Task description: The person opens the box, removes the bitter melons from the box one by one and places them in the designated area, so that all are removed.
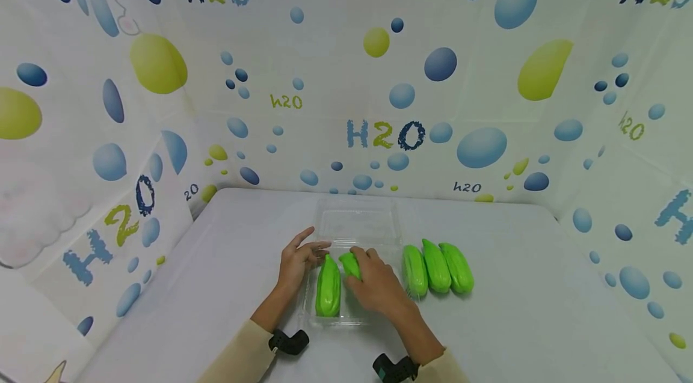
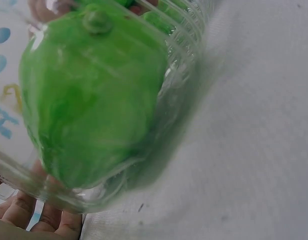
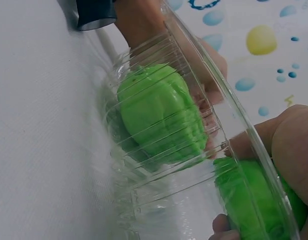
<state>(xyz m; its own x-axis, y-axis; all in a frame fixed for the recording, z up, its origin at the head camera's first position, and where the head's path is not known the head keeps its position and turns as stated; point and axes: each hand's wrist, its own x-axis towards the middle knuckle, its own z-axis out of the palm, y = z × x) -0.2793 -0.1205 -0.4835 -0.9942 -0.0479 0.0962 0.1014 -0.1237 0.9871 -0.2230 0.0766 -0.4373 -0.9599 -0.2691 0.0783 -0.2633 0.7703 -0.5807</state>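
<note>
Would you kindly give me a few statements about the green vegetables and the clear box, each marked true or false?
1. One green vegetable already lies in the clear plastic box. True.
2. The right hand is empty. False: it holds a second green vegetable over the box.
3. Three green vegetables lie side by side on the table, to the right of the box. True.
4. The left hand grips one of the vegetables. False: it rests at the box's left edge with its fingers fairly straight.
5. The box lid is closed. False: it lies open toward the back wall.
</note>
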